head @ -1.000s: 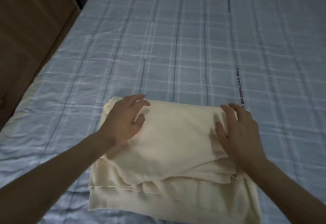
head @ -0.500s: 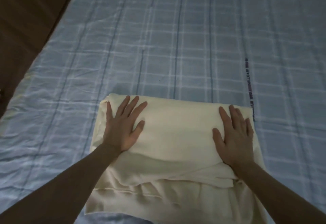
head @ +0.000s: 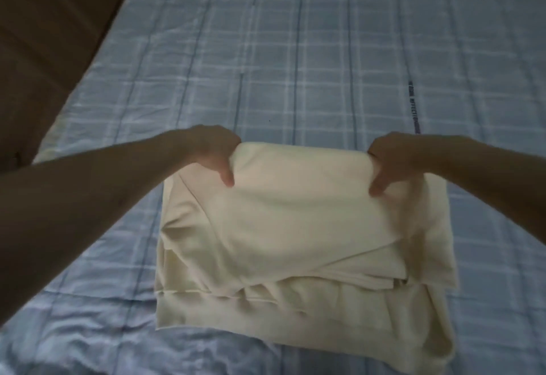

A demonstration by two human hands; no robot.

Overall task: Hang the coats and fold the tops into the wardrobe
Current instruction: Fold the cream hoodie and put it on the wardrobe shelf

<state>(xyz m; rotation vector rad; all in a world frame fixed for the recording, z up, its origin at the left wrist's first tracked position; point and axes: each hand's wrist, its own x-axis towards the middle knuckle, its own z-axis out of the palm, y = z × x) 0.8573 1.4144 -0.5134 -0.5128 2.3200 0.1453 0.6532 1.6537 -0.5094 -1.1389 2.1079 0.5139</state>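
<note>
A cream top [head: 298, 232], folded into a thick rectangle, lies on the blue checked bed. My left hand [head: 212, 153] grips its far left corner, thumb on top and fingers tucked under the fold. At the far right corner my right hand [head: 390, 158] grips the same far edge the same way. That far edge is raised off the bed between both hands, while the near layers and the ribbed hem still lie flat.
The blue checked bedcover [head: 325, 49] stretches far ahead and to both sides of the top. A brown wooden piece of furniture [head: 44, 34] stands along the bed's left edge. The cover is rumpled at the near left.
Both hands lay flat, pressing on the top; now they have moved to its far corners, curled round the fold, and lifted that edge.
</note>
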